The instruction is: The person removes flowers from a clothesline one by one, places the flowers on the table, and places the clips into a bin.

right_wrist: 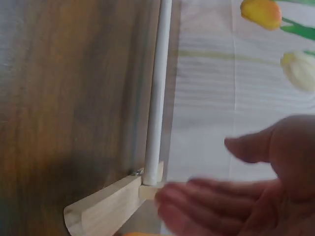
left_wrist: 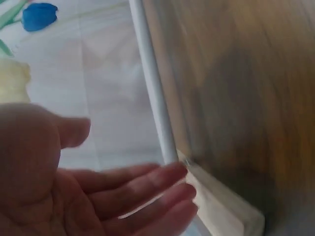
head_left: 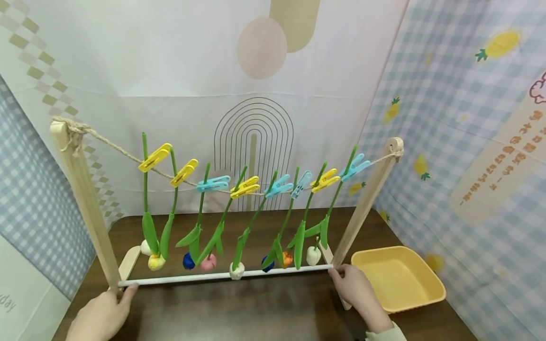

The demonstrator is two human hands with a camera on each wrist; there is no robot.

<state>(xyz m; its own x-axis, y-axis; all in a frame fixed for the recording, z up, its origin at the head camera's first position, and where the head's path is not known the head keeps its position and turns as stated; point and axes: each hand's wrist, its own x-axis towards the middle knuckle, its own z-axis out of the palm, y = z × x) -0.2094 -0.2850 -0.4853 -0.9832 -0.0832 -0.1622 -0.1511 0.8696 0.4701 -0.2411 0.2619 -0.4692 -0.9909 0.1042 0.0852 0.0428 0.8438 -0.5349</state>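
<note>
A wooden rack has a left post (head_left: 85, 199), a right post (head_left: 362, 213) and a white rod (head_left: 183, 279) joining them low down. Along its rope (head_left: 116, 149), yellow clothespins (head_left: 245, 187) and blue clothespins (head_left: 214, 183) hold several artificial tulips, heads down, among them a pink tulip (head_left: 208, 263) and a yellow tulip (head_left: 156, 262). My left hand (head_left: 99, 315) is at the foot of the left post, its thumb apart from its extended fingers. At the right post's foot, my right hand (head_left: 354, 286) has its fingertips against the wood, thumb likewise apart.
On the dark wooden table (head_left: 222, 308), a yellow plastic basin (head_left: 439, 293) stands to the right of the rack. A white patterned cloth (head_left: 179, 61) hangs behind. Checked cloth (head_left: 431, 61) covers the right side.
</note>
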